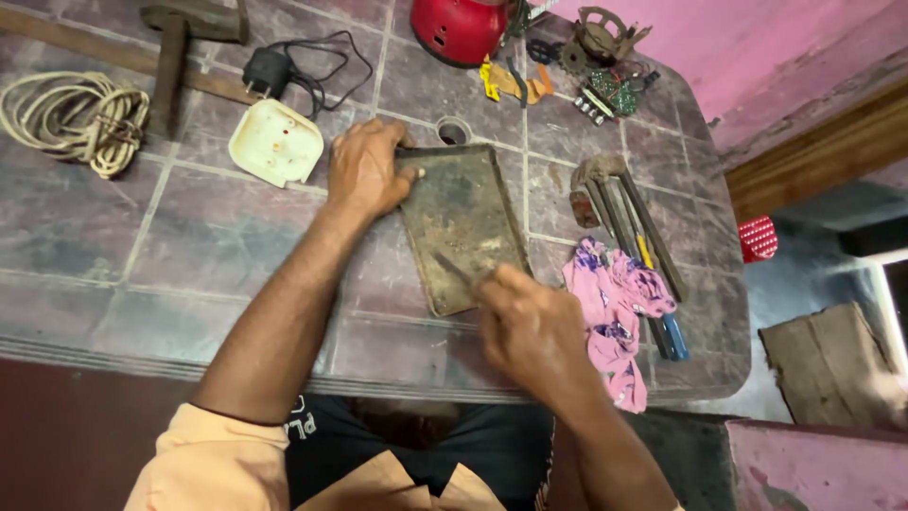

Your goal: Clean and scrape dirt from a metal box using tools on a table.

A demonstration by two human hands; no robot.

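Observation:
A flat, rusty, dirt-caked metal tray lies in the middle of the tiled table. My left hand presses on its top-left corner and holds it down. My right hand sits at the tray's lower right edge, its fingers closed around a thin dark tool whose tip rests on the tray's surface. A pink patterned cloth lies just right of my right hand.
Rusty pliers and screwdrivers lie right of the tray. A white plastic cover, a black adapter with cable, a coiled cord and a wooden piece lie to the left. A red appliance and small parts stand behind.

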